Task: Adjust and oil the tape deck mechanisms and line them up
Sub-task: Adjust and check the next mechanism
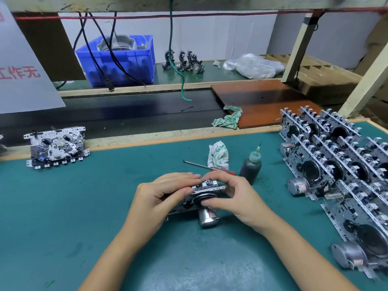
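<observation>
Shiny metal mechanism, matt mat

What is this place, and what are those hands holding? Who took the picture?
The picture comes from a camera worn on a person's head, looking down at their own two hands. It is a workbench with a green mat. The left hand and right hand both hold a tape deck mechanism, the metal insides of a cassette player, with a round motor underneath. Behind it lie a screwdriver, a crumpled rag and a dark oil bottle. On the right, many mechanisms stand in rows. One more lies flat on the far left.
</observation>
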`<state>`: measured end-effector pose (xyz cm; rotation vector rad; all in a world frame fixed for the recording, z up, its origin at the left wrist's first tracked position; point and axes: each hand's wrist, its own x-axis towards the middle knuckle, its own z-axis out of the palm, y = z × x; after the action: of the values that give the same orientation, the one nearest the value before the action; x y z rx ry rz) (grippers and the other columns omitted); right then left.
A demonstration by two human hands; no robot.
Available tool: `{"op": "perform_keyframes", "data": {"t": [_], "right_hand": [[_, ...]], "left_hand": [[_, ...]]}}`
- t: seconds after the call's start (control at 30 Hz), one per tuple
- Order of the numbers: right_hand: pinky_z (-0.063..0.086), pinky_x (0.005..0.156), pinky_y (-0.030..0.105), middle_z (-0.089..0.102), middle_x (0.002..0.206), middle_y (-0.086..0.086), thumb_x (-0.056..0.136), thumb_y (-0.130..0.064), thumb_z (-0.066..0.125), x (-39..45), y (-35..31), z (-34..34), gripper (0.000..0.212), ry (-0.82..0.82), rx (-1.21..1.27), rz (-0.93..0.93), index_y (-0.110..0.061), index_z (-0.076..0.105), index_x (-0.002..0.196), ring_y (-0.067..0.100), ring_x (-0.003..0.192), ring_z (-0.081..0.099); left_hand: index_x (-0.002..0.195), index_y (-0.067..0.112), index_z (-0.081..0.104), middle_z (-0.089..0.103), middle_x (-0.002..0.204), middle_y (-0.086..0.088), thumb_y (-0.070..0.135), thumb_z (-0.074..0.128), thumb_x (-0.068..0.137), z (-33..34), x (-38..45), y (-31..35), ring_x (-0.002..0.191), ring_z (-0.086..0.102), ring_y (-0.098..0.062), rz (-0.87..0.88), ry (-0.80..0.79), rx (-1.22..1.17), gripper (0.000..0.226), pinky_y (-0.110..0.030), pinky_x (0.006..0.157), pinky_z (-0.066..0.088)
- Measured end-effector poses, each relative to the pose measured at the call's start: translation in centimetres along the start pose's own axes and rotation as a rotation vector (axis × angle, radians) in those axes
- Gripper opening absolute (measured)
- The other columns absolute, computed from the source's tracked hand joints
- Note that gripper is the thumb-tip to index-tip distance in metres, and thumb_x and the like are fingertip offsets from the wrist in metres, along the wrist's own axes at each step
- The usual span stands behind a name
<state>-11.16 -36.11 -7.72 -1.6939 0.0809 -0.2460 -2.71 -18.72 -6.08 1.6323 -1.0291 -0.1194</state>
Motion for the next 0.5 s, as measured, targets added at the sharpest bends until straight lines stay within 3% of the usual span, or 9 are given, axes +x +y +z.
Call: {"op": "perform_keyframes", "data": {"t": [0.23, 0.37, 0.43, 0.5], "right_hand": [[0.044, 0.085, 0.019, 0.067, 0.091, -0.013, 0.069, 0.003, 0.078, -0.1, -0.3, -0.1, 0.034, -0.004, -0.026, -0.006, -0.019, 0.067, 0.093, 0.005, 0.091, 0.063], [0.042, 0.096, 0.028, 0.065, 0.106, -0.011, 0.068, -0.024, 0.078, -0.4, -0.4, -0.6, 0.036, 0.014, -0.138, -0.032, -0.030, 0.067, 0.101, 0.009, 0.108, 0.058], [0.044, 0.094, 0.023, 0.065, 0.108, -0.013, 0.070, -0.035, 0.072, -0.7, -0.5, -1.1, 0.038, 0.047, -0.103, -0.031, -0.036, 0.064, 0.108, 0.007, 0.109, 0.057], [0.044, 0.085, 0.015, 0.067, 0.102, -0.008, 0.077, -0.033, 0.064, -0.8, -0.5, -1.5, 0.031, 0.131, -0.010, -0.033, -0.030, 0.065, 0.108, 0.004, 0.102, 0.059]], "left_hand": [[0.098, 0.022, 0.073, 0.072, 0.102, 0.017, 0.012, 0.063, 0.083, 0.0, -0.1, 0.0, 0.107, 0.063, -0.003, -0.046, -0.004, -0.047, 0.020, -0.013, 0.091, 0.044], [0.096, 0.026, 0.073, 0.071, 0.102, 0.018, 0.018, 0.064, 0.084, 0.0, 0.0, 0.3, 0.106, 0.063, -0.002, -0.077, 0.001, -0.061, 0.017, -0.012, 0.091, 0.044], [0.094, 0.029, 0.074, 0.071, 0.101, 0.021, 0.024, 0.062, 0.081, 0.3, 0.0, 0.6, 0.104, 0.063, 0.002, -0.120, 0.031, -0.093, 0.019, -0.008, 0.087, 0.043], [0.092, 0.031, 0.074, 0.071, 0.098, 0.022, 0.027, 0.060, 0.078, 0.6, 0.0, 0.7, 0.100, 0.063, 0.005, -0.163, 0.103, -0.113, 0.020, -0.005, 0.083, 0.043]]}}
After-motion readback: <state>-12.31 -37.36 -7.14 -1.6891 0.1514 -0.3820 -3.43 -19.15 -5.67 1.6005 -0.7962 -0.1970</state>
